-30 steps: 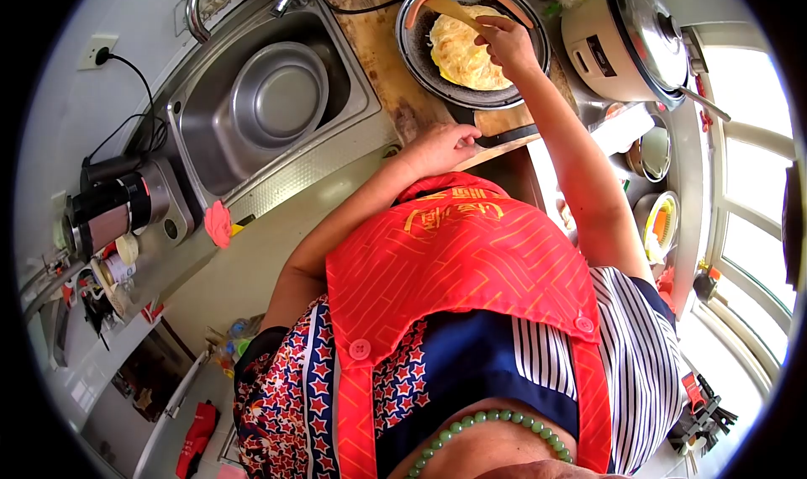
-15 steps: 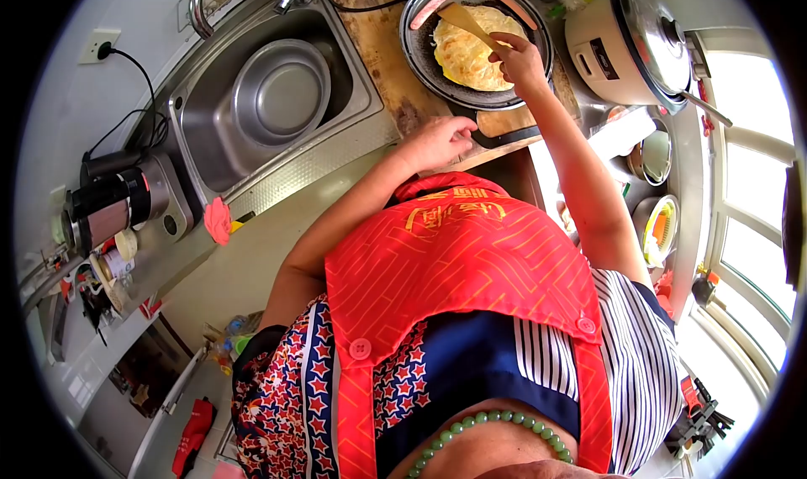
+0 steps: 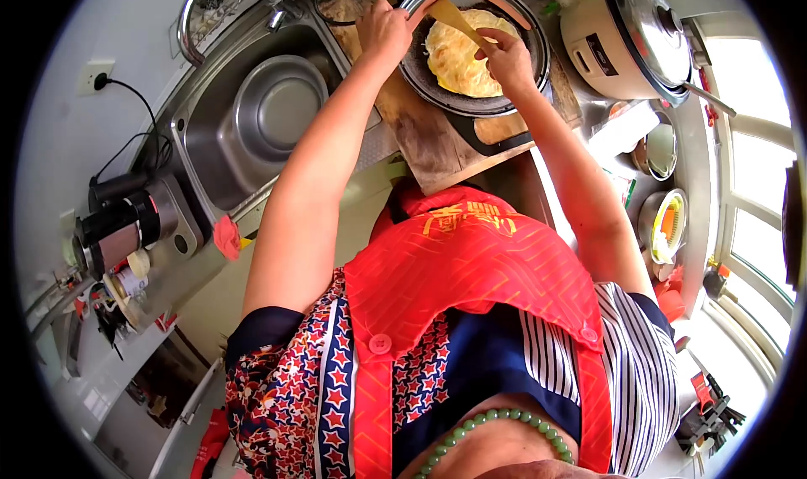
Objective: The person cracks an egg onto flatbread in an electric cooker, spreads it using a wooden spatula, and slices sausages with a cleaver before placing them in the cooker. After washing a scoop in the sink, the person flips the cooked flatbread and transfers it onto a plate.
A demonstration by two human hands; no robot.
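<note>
A round golden pancake [image 3: 461, 57] lies in the black pan [image 3: 418, 82], with one sausage strip [image 3: 502, 7] at the pan's upper right. My right hand [image 3: 509, 57] is closed round the handle of a wooden spatula [image 3: 455, 17]; the blade reaches over the pan's upper left. Beside the blade, another sausage strip [image 3: 427, 7] sticks out over the left rim. My left hand [image 3: 385, 32] is at that rim, its fingers bent against the near end of this strip.
Left of the wooden board [image 3: 420, 139] is a sink [image 3: 202, 147] with a metal basin [image 3: 282, 101] and a tap [image 3: 276, 13]. A rice cooker [image 3: 601, 50] stands right of the pan. Bowls and a basket [image 3: 668, 223] are farther right.
My left hand has moved up from the board's front edge to the pan's left rim and taken hold of the left sausage strip. My right hand keeps the spatula over the pan.
</note>
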